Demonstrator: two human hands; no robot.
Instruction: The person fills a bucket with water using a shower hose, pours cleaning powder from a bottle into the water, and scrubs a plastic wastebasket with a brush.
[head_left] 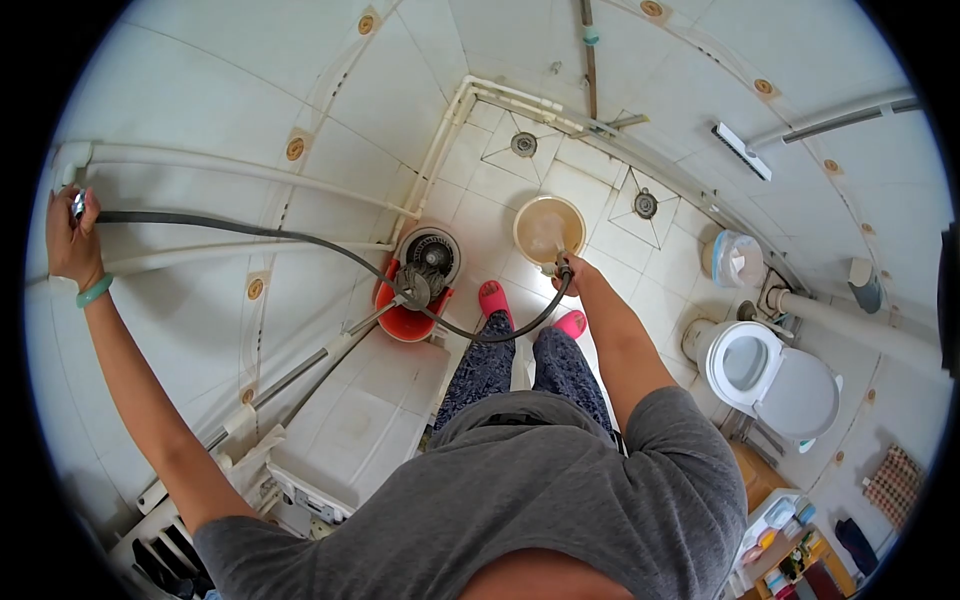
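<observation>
By bucket rim point(519, 238), tiles point(482, 180) around | right hand point(572, 276): hose point(160, 217) | left hand point(75, 242): probably tap point(78, 206)

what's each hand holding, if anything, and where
Right hand holds the hose by its outlet end; left hand is on the metal fitting, exact grip unclear.

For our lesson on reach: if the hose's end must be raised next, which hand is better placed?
Probably the right hand: it grips the hose near its end, by the bucket. The left hand is on a metal fitting at the wall, far from that end.
</observation>
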